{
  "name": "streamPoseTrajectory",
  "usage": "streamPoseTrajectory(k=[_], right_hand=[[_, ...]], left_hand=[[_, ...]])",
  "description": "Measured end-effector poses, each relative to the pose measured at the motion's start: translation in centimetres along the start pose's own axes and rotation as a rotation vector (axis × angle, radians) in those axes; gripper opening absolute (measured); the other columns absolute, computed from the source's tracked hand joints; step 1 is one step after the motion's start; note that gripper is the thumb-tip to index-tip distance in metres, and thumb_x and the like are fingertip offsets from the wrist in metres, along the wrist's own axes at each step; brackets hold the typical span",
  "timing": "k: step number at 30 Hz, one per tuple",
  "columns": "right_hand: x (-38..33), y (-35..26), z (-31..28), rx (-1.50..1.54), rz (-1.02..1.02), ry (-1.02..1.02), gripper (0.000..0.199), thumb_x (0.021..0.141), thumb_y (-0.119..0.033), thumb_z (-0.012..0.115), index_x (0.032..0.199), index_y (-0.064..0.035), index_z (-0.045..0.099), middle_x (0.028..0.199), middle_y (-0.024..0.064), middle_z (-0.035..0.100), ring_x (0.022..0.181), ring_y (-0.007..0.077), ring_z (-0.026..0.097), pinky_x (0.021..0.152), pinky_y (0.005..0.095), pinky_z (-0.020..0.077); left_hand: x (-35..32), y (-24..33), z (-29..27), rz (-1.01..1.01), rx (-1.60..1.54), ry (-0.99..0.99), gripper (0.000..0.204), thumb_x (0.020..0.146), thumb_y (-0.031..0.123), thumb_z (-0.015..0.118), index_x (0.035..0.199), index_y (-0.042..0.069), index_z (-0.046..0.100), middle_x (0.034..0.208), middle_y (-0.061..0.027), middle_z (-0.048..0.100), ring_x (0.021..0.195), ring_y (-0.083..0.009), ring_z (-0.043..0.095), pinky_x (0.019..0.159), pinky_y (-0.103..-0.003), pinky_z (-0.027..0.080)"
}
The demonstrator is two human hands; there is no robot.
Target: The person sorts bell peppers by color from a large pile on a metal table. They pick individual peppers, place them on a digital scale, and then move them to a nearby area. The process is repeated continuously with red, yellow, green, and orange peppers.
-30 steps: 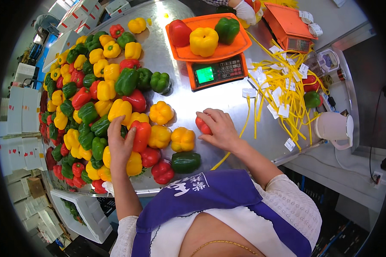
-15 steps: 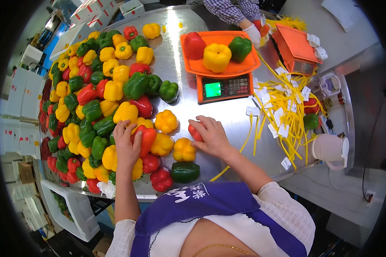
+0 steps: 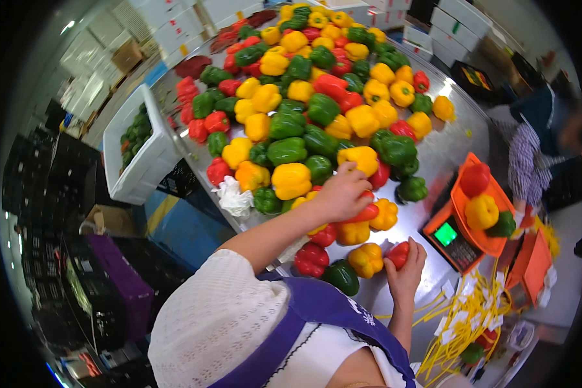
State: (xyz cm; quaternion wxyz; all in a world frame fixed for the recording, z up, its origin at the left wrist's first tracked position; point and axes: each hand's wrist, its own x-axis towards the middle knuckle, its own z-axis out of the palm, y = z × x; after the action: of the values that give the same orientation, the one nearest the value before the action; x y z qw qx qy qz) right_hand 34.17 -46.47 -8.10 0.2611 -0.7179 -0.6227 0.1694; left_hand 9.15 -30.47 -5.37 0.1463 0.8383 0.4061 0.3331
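Bell peppers in red, yellow and green cover much of the metal table. My left hand (image 3: 343,193) is bent over a long red bell pepper (image 3: 367,213) at the near edge of the pile, beside a yellow bell pepper (image 3: 361,159); its palm side is hidden. A smaller red bell pepper (image 3: 398,255) sits in my right hand (image 3: 409,268), thumb and fingers around it. Just left of that hand lie a yellow bell pepper (image 3: 366,260) and a dark green one (image 3: 341,277). A dark red one (image 3: 311,259) lies close to my apron.
At the right stands an orange scale (image 3: 456,239) bearing three peppers, near a co-worker's checked sleeve (image 3: 529,161). Yellow straps with white tags (image 3: 465,320) lie at the lower right. A white foam box (image 3: 138,174) is at the left, with crumpled white paper (image 3: 234,197) on the table edge.
The view has swung left, so the pile now sits higher and the scale farther right. Both hands stay at their red peppers; my right fingers wrap further round theirs.
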Motion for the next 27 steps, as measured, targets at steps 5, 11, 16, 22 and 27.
streamPoseTrajectory(k=[5, 11, 16, 22, 27], right_hand=[[0.8, -1.7, 0.2, -0.010, 0.043, -0.035, 0.080, 0.075, -0.015, 0.083, 0.146, -0.0067, 0.047, 0.140, 0.0183, 0.046, 0.128, 0.0389, 0.050, 0.109, 0.0435, 0.0431], [0.5, -2.0, 1.1, -0.022, 0.100, 0.030, 0.084, 0.076, -0.013, 0.082, 0.150, -0.0080, 0.042, 0.137, 0.0192, 0.045, 0.129, 0.0391, 0.048, 0.110, 0.0441, 0.0421], [-0.1, -1.3, 2.8, -0.098, 0.130, 0.113, 0.086, 0.076, -0.015, 0.083, 0.151, -0.0082, 0.041, 0.142, 0.0204, 0.045, 0.133, 0.0390, 0.045, 0.113, 0.0459, 0.0388], [-0.6, 0.6, 3.6, -0.352, 0.191, 0.154, 0.088, 0.077, -0.011, 0.082, 0.153, -0.0063, 0.038, 0.149, 0.0209, 0.041, 0.138, 0.0389, 0.040, 0.117, 0.0462, 0.0334], [1.3, -2.2, 3.5, -0.236, 0.443, 0.017, 0.085, 0.077, -0.012, 0.082, 0.151, -0.0058, 0.040, 0.148, 0.0200, 0.042, 0.137, 0.0362, 0.042, 0.116, 0.0442, 0.0338]], left_hand=[[-0.6, 0.0, -0.3, -0.047, -0.019, 0.044, 0.025, 0.080, 0.018, 0.075, 0.101, 0.006, 0.071, 0.114, -0.0147, 0.065, 0.120, -0.0472, 0.050, 0.104, -0.051, 0.045], [-0.2, -1.0, -2.1, 0.055, -0.358, 0.162, 0.029, 0.080, 0.014, 0.075, 0.106, 0.004, 0.067, 0.114, -0.0158, 0.060, 0.111, -0.0375, 0.056, 0.099, -0.046, 0.046], [0.2, -6.1, -9.2, 0.103, -0.462, 0.344, 0.024, 0.081, 0.011, 0.074, 0.102, 0.003, 0.065, 0.114, -0.0140, 0.061, 0.111, -0.0353, 0.057, 0.099, -0.043, 0.046], [-1.8, -21.3, -21.9, -0.030, -0.144, 0.512, 0.020, 0.082, 0.013, 0.076, 0.099, 0.005, 0.069, 0.115, -0.0139, 0.066, 0.113, -0.0347, 0.059, 0.101, -0.044, 0.046], [-6.8, -36.6, -30.5, -0.235, 0.139, 0.575, 0.021, 0.081, 0.016, 0.077, 0.097, 0.005, 0.070, 0.112, -0.0145, 0.066, 0.112, -0.0351, 0.060, 0.100, -0.044, 0.047]])
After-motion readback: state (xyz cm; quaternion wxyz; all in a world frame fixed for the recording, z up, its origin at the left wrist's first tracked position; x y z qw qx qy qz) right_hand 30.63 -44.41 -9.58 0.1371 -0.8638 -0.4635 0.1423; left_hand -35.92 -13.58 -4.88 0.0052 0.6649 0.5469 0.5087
